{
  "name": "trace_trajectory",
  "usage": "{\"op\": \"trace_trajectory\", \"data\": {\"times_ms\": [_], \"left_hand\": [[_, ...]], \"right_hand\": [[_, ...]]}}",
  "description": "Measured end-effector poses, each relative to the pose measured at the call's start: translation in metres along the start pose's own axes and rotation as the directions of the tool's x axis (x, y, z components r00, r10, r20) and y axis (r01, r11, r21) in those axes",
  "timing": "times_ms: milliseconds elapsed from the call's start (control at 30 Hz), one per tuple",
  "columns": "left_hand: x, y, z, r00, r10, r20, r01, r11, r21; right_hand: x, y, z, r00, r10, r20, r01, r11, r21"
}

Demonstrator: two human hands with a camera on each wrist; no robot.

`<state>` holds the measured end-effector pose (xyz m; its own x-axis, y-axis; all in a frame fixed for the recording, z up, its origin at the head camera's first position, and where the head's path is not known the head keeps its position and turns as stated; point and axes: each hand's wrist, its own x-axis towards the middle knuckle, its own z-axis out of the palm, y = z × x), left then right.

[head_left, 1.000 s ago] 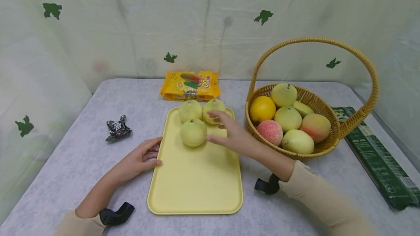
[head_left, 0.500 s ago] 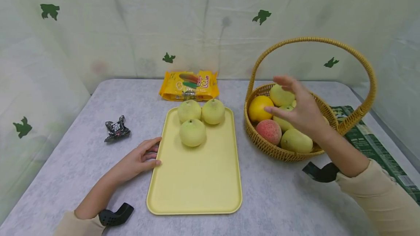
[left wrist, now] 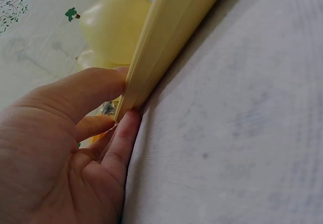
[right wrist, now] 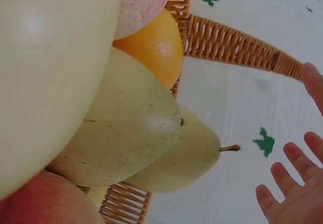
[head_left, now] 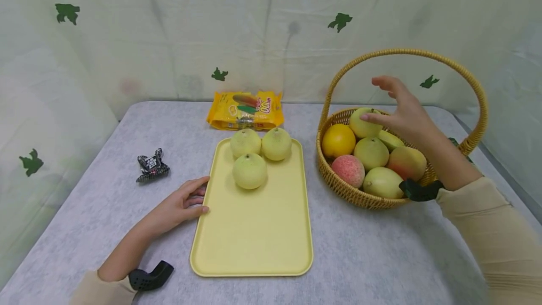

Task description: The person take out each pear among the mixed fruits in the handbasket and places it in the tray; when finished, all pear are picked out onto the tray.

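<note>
My left hand (head_left: 179, 206) holds the left edge of a pale yellow tray (head_left: 254, 239); the left wrist view shows its thumb and fingers at the rim (left wrist: 151, 47). Toward the tray's far end sit three round, pale green pears (head_left: 250, 171). Over the wicker basket (head_left: 347, 192) hovers my right hand (head_left: 408, 112), its fingers spread and holding nothing. It is nearest the back pear (head_left: 365, 123), whose stem shows in the right wrist view. Around that pear lie an orange (head_left: 338, 141), a pink peach (head_left: 348, 171), a reddish mango (head_left: 407, 163) and more pale green fruit (head_left: 384, 182).
The basket's tall handle (head_left: 402, 52) arches above my right hand. A yellow snack packet (head_left: 246, 111) lies behind the tray, and a small black wrapper (head_left: 153, 166) on the left. A green packet (head_left: 455, 142) is mostly hidden behind my right arm.
My right hand has moved right from above the tray's pears to over the basket, then farther back and up. The left hand stays at the tray's edge.
</note>
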<state>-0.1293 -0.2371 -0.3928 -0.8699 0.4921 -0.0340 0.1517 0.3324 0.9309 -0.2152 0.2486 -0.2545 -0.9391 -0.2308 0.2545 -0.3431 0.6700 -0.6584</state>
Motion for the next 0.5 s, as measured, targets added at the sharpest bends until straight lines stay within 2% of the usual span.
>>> {"op": "trace_trajectory", "data": {"times_ms": [133, 500], "left_hand": [[0.0, 0.001, 0.001, 1.0, -0.008, 0.0, 0.008, 1.0, 0.011], [0.0, 0.0, 0.0, 1.0, -0.015, 0.001, 0.014, 1.0, 0.01]], "right_hand": [[0.003, 0.01, 0.002, 0.997, 0.051, 0.055, -0.052, 0.999, 0.011], [0.006, 0.031, 0.004, 0.986, 0.089, 0.145, -0.103, 0.991, 0.091]]}}
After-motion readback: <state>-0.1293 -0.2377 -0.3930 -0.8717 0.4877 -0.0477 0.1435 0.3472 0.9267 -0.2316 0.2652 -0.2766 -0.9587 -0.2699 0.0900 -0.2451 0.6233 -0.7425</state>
